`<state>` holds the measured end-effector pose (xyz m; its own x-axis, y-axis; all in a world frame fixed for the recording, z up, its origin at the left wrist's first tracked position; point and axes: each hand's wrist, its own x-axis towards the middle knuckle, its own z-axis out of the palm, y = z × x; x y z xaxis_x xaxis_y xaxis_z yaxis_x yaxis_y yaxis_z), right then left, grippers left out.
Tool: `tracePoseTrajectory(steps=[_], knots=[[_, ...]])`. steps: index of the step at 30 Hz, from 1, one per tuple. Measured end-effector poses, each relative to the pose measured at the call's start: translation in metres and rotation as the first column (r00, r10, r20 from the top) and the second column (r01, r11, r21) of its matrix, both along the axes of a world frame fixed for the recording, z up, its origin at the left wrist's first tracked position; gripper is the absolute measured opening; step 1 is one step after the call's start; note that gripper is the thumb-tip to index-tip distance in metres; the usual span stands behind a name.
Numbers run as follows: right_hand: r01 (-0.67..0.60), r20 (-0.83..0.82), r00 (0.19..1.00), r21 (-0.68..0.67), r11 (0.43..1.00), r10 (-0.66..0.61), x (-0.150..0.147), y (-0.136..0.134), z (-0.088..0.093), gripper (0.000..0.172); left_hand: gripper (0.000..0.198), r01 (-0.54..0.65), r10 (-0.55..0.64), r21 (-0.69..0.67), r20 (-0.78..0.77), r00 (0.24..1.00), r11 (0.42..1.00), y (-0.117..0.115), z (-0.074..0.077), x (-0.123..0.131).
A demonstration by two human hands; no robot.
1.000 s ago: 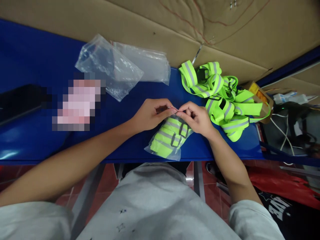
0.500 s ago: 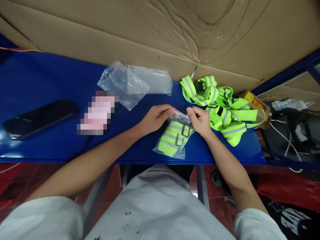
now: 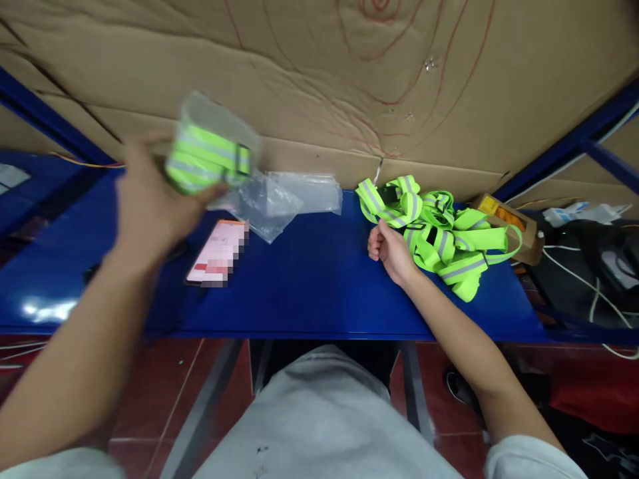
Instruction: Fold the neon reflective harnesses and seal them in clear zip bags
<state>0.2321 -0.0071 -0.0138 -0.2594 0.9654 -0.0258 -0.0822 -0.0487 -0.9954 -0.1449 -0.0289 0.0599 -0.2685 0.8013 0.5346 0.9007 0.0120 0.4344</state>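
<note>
While we hold up a clear bag [image 3: 219, 116] with a folded lime-yellow strap [image 3: 197, 159] inside, our left hand [image 3: 154, 199] is clamped on its left side, thumb along the lower edge. The bag is off the table, over its left part; blur hides each fingertip's place and whether the mouth is sealed. For good handling, we would grip firmly but lightly, so the slick film does not slip and the folds stay flat, and check the seal before letting go.

Just below lie loose plastic bags [image 3: 304, 193] and, nearer us, a lit phone [image 3: 217, 249]; both are best given clearance. Our right hand [image 3: 391, 253] is well apart from the left, fingers curled, nothing visible in it. It is right beside a heap of matching straps [image 3: 449, 246]; we cannot tell if they touch. Beneath everything is the blue table [image 3: 309, 279], backed by cardboard [image 3: 299, 80].
</note>
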Motion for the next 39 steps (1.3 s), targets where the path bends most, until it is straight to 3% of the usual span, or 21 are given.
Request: tracePoseTrajectory(steps=[2,4,5,7,9,11,13,15,17,18,19,21,23,24,26,29,33,35,37,39], knots=[[-0.01,0.147,0.989,0.063,0.998,0.001,-0.003,-0.002,-0.008,0.064,0.088,-0.227,0.224,-0.053,-0.059,0.973,0.972,0.014,0.004,-0.046],[-0.04,0.233,0.973,0.12,0.992,0.011,-0.006,-0.004,-0.014,0.063,0.096,-0.455,0.449,-0.076,-0.079,0.89,0.887,0.027,-0.009,-0.081],[-0.056,0.26,0.965,0.147,0.988,0.016,-0.006,-0.005,-0.016,0.062,0.096,-0.474,0.471,-0.059,-0.05,0.881,0.879,0.034,-0.019,-0.095],[-0.091,0.331,0.943,0.209,0.974,0.017,-0.007,-0.006,-0.018,0.062,0.087,-0.281,0.282,-0.065,0.002,0.959,0.957,0.044,-0.044,-0.112],[-0.126,0.402,0.916,0.265,0.956,0.009,-0.006,-0.006,-0.02,0.06,0.079,-0.154,0.167,-0.182,0.06,0.984,0.971,0.052,-0.063,-0.118],[-0.161,0.469,0.883,0.308,0.937,-0.002,-0.006,-0.007,-0.022,0.057,0.079,-0.073,0.091,-0.266,0.057,0.994,0.961,0.056,-0.07,-0.116],[-0.195,0.533,0.846,0.345,0.918,-0.02,-0.005,-0.008,-0.022,0.054,0.086,-0.018,0.03,-0.306,0.033,0.999,0.952,0.057,-0.065,-0.107],[-0.221,0.591,0.804,0.385,0.896,-0.056,-0.003,-0.009,-0.02,0.05,0.091,0.017,-0.009,-0.298,0.028,1.0,0.954,0.053,-0.053,-0.088],[-0.229,0.63,0.768,0.439,0.869,-0.116,0.001,-0.007,-0.013,0.04,0.082,0.053,-0.054,-0.22,0.006,0.999,0.974,0.043,-0.042,-0.054],[-0.233,0.665,0.725,0.482,0.844,-0.18,0.005,-0.004,-0.008,0.032,0.07,0.109,-0.114,-0.154,-0.022,0.993,0.982,0.036,-0.038,-0.032],[-0.241,0.704,0.662,0.525,0.816,-0.258,0.009,-0.001,-0.001,0.027,0.06,0.257,-0.261,-0.073,-0.061,0.963,0.964,0.028,-0.036,-0.006],[-0.311,0.796,0.373,0.591,0.744,-0.477,0.02,0.011,0.014,0.041,0.048,0.419,-0.424,-0.06,-0.107,0.9,0.906,0.011,-0.036,0.05],[-0.359,0.835,0.068,0.531,0.768,-0.546,0.033,0.027,0.03,0.049,0.04,0.531,-0.539,-0.092,-0.13,0.832,0.842,-0.004,-0.042,0.102],[-0.353,0.851,-0.038,0.479,0.803,-0.524,0.039,0.036,0.038,0.044,0.039,0.598,-0.61,-0.119,-0.152,0.778,0.793,-0.009,-0.046,0.124],[-0.3,0.876,-0.137,0.408,0.862,-0.462,0.051,0.053,0.055,0.033,0.038,0.675,-0.688,-0.136,-0.156,0.709,0.726,-0.014,-0.054,0.155],[-0.131,0.875,-0.078,0.465,0.875,-0.477,0.068,0.071,0.085,0.034,0.034,0.744,-0.753,-0.141,-0.025,0.657,0.654,-0.011,-0.066,0.173],[-0.011,0.732,0.233,0.66,0.751,-0.64,0.086,0.082,0.132,0.025,0.024,0.798,-0.708,-0.064,0.422,0.566,0.599,0.0,-0.083,0.171],[0.037,0.658,0.377,0.692,0.721,-0.651,0.088,0.081,0.154,0.022,0.026,0.801,-0.65,-0.051,0.555,0.519,0.597,0.004,-0.089,0.169],[0.086,0.548,0.524,0.727,0.681,-0.651,0.08,0.072,0.171,0.019,0.037,0.817,-0.59,-0.054,0.665,0.458,0.574,0.008,-0.092,0.167],[0.095,0.386,0.646,0.816,0.571,-0.659,0.06,0.05,0.175,0.017,0.054,0.859,-0.523,-0.053,0.774,0.358,0.509,0.01,-0.09,0.166]])
